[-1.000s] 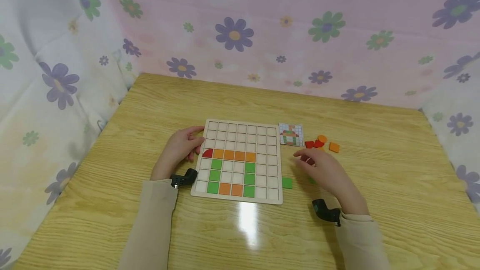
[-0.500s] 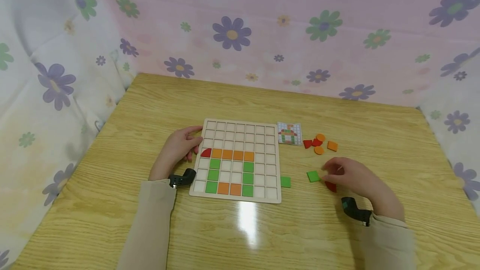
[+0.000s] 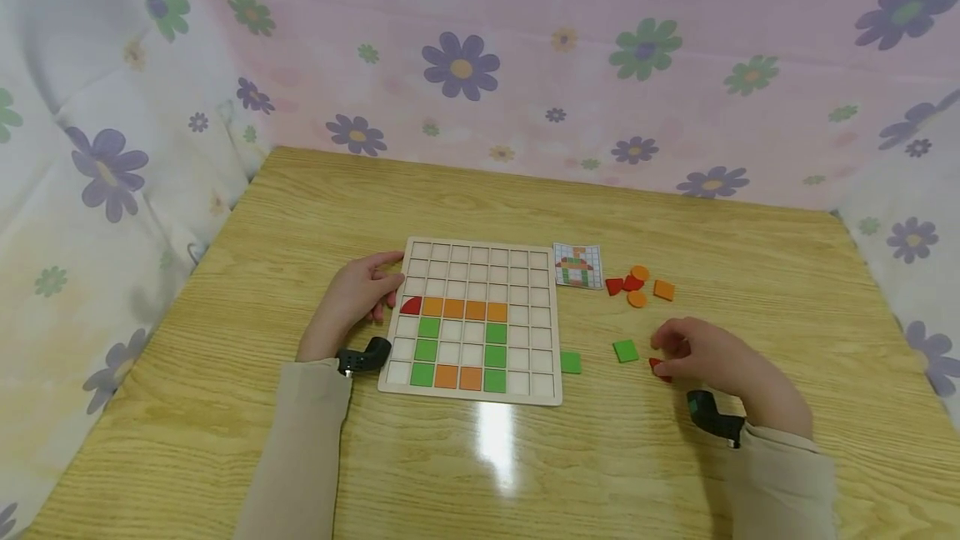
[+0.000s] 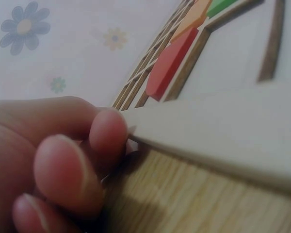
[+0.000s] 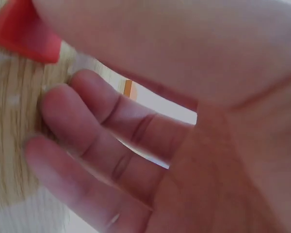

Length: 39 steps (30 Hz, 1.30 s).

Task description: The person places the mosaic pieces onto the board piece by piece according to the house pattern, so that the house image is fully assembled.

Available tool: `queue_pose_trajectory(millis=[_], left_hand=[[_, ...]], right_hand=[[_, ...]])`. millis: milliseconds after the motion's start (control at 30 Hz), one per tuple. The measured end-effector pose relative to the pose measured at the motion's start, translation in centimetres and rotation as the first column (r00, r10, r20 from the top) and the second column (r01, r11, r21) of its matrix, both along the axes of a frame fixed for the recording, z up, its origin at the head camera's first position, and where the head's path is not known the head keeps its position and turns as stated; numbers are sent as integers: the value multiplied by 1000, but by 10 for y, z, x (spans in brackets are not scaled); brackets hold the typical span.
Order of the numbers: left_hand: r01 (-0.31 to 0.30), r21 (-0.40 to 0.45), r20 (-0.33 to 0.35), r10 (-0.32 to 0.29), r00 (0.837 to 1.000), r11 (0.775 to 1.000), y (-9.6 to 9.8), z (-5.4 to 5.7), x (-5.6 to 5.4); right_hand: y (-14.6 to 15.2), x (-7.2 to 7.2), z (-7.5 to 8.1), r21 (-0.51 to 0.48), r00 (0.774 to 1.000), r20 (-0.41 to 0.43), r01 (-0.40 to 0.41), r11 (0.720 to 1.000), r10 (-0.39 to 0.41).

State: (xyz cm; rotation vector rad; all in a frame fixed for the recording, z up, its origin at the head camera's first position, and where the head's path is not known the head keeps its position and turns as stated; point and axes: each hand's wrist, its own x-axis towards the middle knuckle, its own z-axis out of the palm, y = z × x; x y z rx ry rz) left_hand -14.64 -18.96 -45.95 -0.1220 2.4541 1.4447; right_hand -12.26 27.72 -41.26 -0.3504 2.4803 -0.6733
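My left hand rests by the left edge of a wooden grid board, its fingertips touching the rim. In the left wrist view those fingertips meet the board's edge. Set in the grid are a red quarter-circle tile, a row of orange tiles, green tiles and two orange tiles at the bottom. My right hand hovers low with bent fingers. Its thumb touches a loose red piece; the other visible fingers stay apart from it.
A small picture card lies right of the board. Beyond it are red pieces, orange discs and an orange square. Two green squares, one loose and one by the board, lie nearer. A flowered curtain surrounds the table.
My right hand has moved right, from above the green square to the red piece, uncovering the green square and an orange disc. My left hand stays at the board's edge.
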Motion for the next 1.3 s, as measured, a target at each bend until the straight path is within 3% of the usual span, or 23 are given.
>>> queue_pose_trajectory(millis=[167,567,900,1300], left_hand=[[-4,13,2,4,1000,1000,0,1,0],[3,11,12,-3,1000,1000,0,3,1],[2,15,11,-2,1000,1000,1,3,0],[-2,17,13,1,1000,1000,0,2,0]], right_hand=[[-3,1,4,72,1000,-27,12,997,-10],[-9,-2,6,129,991,-136,17,992,0],[-14,-2,2,189,984,-176,37,981,-3],[-14,-3,1,120,989,-146,27,992,-10]])
